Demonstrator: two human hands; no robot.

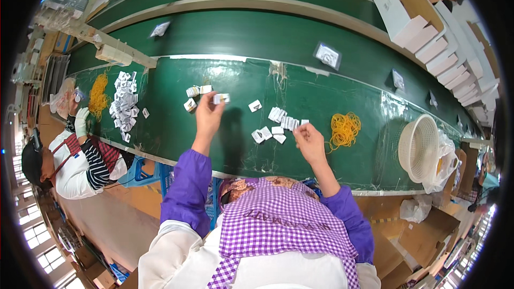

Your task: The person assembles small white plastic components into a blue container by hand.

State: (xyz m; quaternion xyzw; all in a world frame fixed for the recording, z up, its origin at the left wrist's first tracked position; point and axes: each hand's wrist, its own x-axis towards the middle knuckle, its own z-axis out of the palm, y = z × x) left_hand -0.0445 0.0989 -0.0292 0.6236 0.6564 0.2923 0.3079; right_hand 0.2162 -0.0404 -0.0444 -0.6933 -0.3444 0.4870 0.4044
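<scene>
My left hand (pixel 208 118) pinches a small banded bundle of white paper slips (pixel 221 98) above the green table. Just beyond that hand lie several similar white bundles (pixel 191 92). Nearer the middle, loose white slips (pixel 289 123) lie in short rows, with a few single ones beside them. At their right end is my right hand (pixel 311 143), its thumb and fingers drawn together; whatever they hold, if anything, is too small to make out. A tangled heap of yellow rubber bands (pixel 345 130) lies to the right of this hand.
Beyond the table, a green conveyor belt (pixel 241 32) carries several clear packets (pixel 326 55). A white plastic basket (pixel 417 147) stands at the right end. To the left, a co-worker (pixel 75 160) sits by a white slip pile (pixel 124 104) and more yellow bands (pixel 98 96).
</scene>
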